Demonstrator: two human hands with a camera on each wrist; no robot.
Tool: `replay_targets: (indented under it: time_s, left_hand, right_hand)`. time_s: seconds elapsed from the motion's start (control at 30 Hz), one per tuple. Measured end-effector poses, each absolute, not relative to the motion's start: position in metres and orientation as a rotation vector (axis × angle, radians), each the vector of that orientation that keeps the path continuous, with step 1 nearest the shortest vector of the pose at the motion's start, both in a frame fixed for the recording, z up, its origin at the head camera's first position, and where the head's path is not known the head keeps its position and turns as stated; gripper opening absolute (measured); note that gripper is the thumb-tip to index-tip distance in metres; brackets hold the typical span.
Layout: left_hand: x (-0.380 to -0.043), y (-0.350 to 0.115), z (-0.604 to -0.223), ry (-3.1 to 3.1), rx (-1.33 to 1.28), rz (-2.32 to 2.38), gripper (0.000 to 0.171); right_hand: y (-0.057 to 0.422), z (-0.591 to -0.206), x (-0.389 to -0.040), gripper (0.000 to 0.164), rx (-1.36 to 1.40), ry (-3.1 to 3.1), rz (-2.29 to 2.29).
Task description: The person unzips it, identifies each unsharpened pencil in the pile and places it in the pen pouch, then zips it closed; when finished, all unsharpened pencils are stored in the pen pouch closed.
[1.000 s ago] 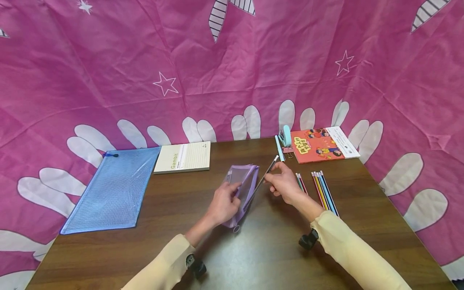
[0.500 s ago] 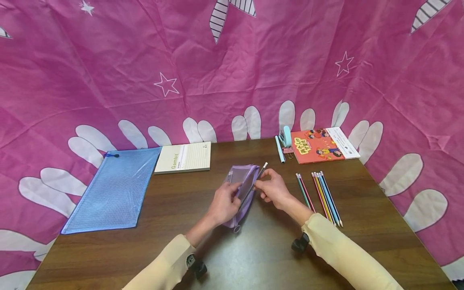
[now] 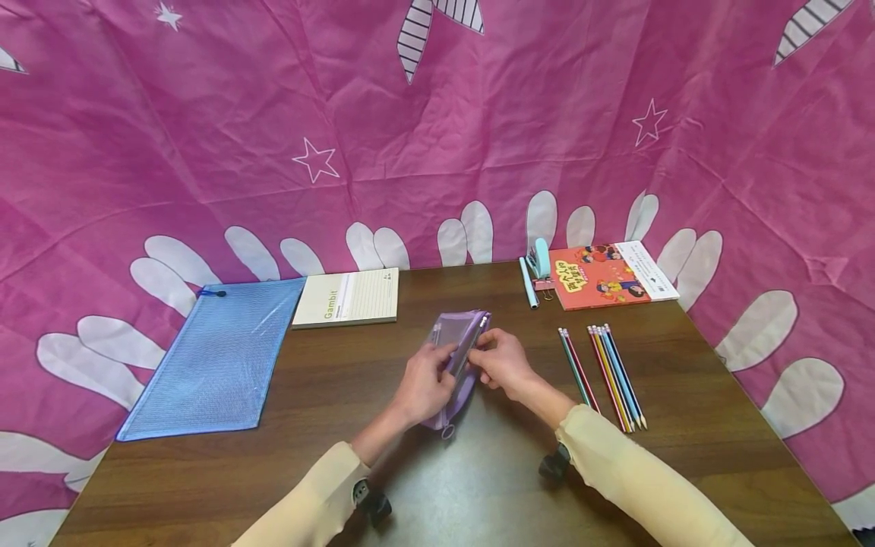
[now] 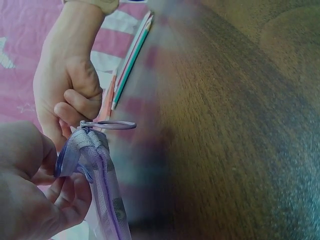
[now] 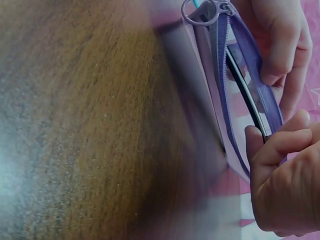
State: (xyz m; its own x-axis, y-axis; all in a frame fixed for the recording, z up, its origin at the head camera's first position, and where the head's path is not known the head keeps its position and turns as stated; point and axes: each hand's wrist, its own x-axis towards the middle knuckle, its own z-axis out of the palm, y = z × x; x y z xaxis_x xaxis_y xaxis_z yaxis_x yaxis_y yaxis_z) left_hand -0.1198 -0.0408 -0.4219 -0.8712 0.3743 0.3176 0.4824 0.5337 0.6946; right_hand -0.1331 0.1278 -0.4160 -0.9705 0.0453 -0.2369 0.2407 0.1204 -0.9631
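A see-through purple zip pencil pouch (image 3: 450, 328) stands mid-table, its zipper side spread apart. My left hand (image 3: 421, 384) grips the pouch by its left side, fingers curled at the zipper edge. Between the thumb and fingers of my right hand (image 3: 504, 366) is a dark pencil (image 5: 246, 95), which lies lengthwise within the pouch's mouth in the right wrist view. The pencil's pale eraser end shows near the pouch's far end in the head view. A round zipper ring (image 4: 116, 125) hangs at the near end of the pouch.
Right of my hands lie a pair of pencils (image 3: 578, 368) and a row of several more pencils (image 3: 617, 378). Farther back are a pale blue pen (image 3: 529, 282), a turquoise stapler (image 3: 541, 258) and a red book (image 3: 601, 275). A notebook (image 3: 362, 296) and blue mesh folder (image 3: 212, 357) lie left.
My right hand has moved left and slightly down, taking the pencil from a slant above the pouch down into its opening. The left hand has stayed on the pouch.
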Motion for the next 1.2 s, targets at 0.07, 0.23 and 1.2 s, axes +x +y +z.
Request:
replay_targets:
  time_s: [0.07,0.23,1.2]
  left_hand:
    - [-0.12,-0.041,-0.421,-2.628,-0.744,-1.252,0.053]
    - [-0.119,-0.04,-0.42,-2.604,-0.753,-1.24,0.053]
    - [-0.126,-0.051,-0.414,-2.394,-0.574,-1.288,0.049]
  right_hand:
    - [0.126,-0.416,-0.133,0.027,0.289,2.278,-1.942]
    - [0.123,-0.414,-0.133,0.03,0.284,2.37,-1.869]
    - [0.164,-0.386,-0.131,0.032,0.15,2.35,-1.907]
